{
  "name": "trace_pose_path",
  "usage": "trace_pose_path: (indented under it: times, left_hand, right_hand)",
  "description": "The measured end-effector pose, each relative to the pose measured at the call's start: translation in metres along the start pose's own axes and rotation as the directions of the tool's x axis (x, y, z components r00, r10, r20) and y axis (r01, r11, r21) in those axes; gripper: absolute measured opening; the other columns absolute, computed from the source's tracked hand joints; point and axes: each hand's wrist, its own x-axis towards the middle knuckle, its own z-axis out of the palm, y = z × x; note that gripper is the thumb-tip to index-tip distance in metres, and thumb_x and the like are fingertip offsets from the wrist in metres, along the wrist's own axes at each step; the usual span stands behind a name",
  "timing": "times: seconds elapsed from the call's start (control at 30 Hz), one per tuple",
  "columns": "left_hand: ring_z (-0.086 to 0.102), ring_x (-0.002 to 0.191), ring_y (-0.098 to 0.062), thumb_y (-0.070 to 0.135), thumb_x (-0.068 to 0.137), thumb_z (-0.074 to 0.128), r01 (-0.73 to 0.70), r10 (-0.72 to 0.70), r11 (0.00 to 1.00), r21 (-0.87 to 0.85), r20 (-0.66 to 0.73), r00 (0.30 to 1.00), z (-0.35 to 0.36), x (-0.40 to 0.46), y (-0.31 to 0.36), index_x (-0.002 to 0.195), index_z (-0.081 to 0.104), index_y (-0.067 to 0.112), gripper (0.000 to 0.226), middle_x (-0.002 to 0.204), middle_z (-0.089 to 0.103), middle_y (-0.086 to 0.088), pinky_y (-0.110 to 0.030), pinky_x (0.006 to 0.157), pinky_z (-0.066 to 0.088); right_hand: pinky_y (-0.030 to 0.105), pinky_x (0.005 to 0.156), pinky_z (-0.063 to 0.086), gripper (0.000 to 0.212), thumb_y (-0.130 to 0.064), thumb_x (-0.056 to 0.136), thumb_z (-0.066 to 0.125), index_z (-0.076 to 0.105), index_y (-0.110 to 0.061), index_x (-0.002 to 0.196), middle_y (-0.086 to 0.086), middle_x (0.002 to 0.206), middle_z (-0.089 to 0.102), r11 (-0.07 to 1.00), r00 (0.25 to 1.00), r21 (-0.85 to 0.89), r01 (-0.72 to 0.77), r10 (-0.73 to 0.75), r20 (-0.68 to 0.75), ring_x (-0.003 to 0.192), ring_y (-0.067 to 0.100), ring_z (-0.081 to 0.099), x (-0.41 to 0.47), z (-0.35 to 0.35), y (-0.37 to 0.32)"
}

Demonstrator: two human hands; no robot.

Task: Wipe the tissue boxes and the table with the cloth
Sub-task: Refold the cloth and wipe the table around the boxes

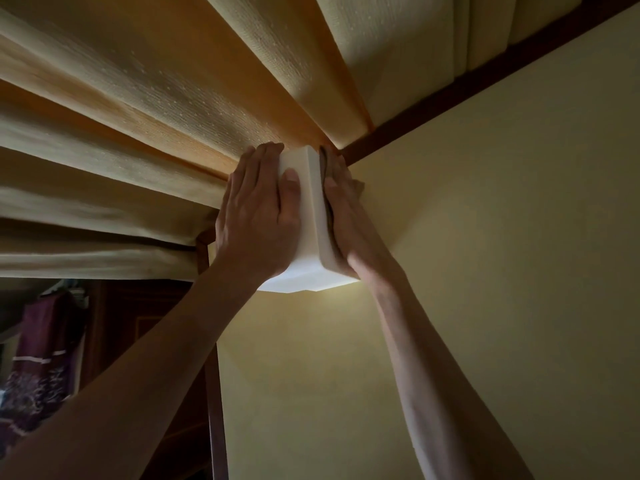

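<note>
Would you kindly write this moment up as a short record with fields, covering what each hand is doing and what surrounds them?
held object: white tissue box, between both hands
left hand: left hand flat on the box's left side, fingers straight, thumb on the facing panel
right hand: right hand flat on the box's right side
cloth: none visible
table: not in view
surroundings: pleated yellow curtain behind the left hand, pale wall to the right, dark wooden trim between them

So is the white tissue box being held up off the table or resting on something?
Held up: the tissue box sits pressed between the left hand and right hand; nothing shows beneath it.
</note>
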Motion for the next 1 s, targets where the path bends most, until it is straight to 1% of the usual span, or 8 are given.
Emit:
trace_pose_path:
  times: [0.13,0.3,0.47,0.63,0.73,0.83,0.9,1.0]
  left_hand:
    - [0.035,0.146,-0.026,0.045,0.101,0.019,-0.001,0.001,1.0,0.023,0.002,1.0,0.0,-0.002,-0.002,0.148,0.044,0.011,0.063,0.152,0.046,-0.007,-0.05,0.118,0.03]
    - [0.015,0.155,-0.017,0.047,0.103,0.013,0.075,-0.08,0.994,0.074,0.077,0.994,0.0,-0.006,0.004,0.157,0.03,0.018,0.064,0.164,0.029,-0.001,-0.048,0.126,0.014]
    - [0.009,0.156,-0.023,0.057,0.102,0.004,-0.046,0.027,0.983,0.179,0.109,0.994,0.001,-0.01,-0.004,0.16,0.024,0.015,0.074,0.166,0.024,-0.007,-0.051,0.126,0.012]
    - [0.02,0.154,-0.022,0.042,0.107,0.018,-0.011,0.012,0.996,-0.088,0.017,1.0,-0.014,-0.012,0.009,0.157,0.024,0.032,0.052,0.162,0.034,-0.002,-0.057,0.124,0.013]
    - [0.035,0.147,-0.026,0.037,0.106,0.025,-0.072,0.079,0.984,-0.162,0.037,0.996,-0.02,-0.009,0.006,0.15,0.043,0.033,0.047,0.155,0.045,-0.006,-0.06,0.119,0.023]
    - [0.044,0.137,-0.03,0.024,0.103,0.034,-0.104,0.128,0.963,-0.247,0.084,0.988,-0.036,0.001,-0.003,0.142,0.056,0.027,0.045,0.149,0.05,-0.009,-0.055,0.113,0.035]
    - [0.051,0.129,-0.031,0.01,0.103,0.048,-0.193,0.23,0.953,-0.235,0.143,0.963,-0.051,0.007,-0.006,0.138,0.062,0.021,0.039,0.144,0.055,-0.012,-0.045,0.11,0.041]
    - [0.061,0.114,-0.027,0.01,0.102,0.055,-0.3,0.336,0.936,-0.186,0.213,0.917,-0.064,0.014,-0.009,0.136,0.064,0.02,0.036,0.129,0.063,-0.009,-0.018,0.09,0.044]
  right_hand:
    - [0.041,0.129,0.0,0.051,-0.038,0.112,0.017,0.015,-0.032,0.163,-0.013,0.171,0.01,1.0,1.0,-0.006,-0.012,0.012,0.014,0.156,0.002,0.001,0.021,-0.002,-0.006]
    - [0.042,0.129,-0.002,0.052,-0.04,0.112,0.014,0.016,-0.034,0.163,-0.018,0.17,0.007,0.997,0.998,-0.033,0.067,-0.067,0.017,0.153,-0.007,-0.006,0.009,0.008,-0.018]
    - [0.042,0.13,-0.001,0.051,-0.037,0.111,0.025,0.007,-0.035,0.159,-0.02,0.167,-0.005,0.993,0.996,0.113,0.038,-0.047,0.08,0.153,-0.007,-0.011,-0.003,0.017,-0.041]
    - [0.021,0.112,0.041,0.063,-0.021,0.114,0.028,-0.01,-0.035,0.162,-0.011,0.16,0.03,0.943,0.99,0.32,-0.097,0.059,0.125,0.137,-0.009,0.044,-0.015,0.007,-0.056]
    - [0.028,0.111,0.046,0.07,-0.013,0.112,0.039,-0.005,-0.03,0.164,0.005,0.166,0.029,0.929,0.989,0.345,-0.131,0.102,0.103,0.143,0.01,0.045,-0.018,0.003,-0.068]
    - [0.03,0.088,0.059,0.059,-0.017,0.106,0.055,0.025,-0.024,0.156,0.005,0.134,0.061,0.987,0.994,0.119,-0.105,0.1,0.047,0.113,0.017,0.067,-0.021,-0.003,-0.077]
    - [0.026,0.069,0.057,0.059,-0.023,0.102,0.064,0.03,-0.023,0.149,0.004,0.114,0.063,0.992,0.992,0.019,-0.127,0.127,0.016,0.086,0.013,0.069,-0.026,-0.003,-0.084]
    - [0.032,0.066,0.06,0.054,-0.028,0.096,0.073,0.037,-0.014,0.134,0.007,0.112,0.061,0.986,0.984,-0.019,-0.164,0.162,-0.071,0.076,0.009,0.07,-0.033,0.001,-0.091]
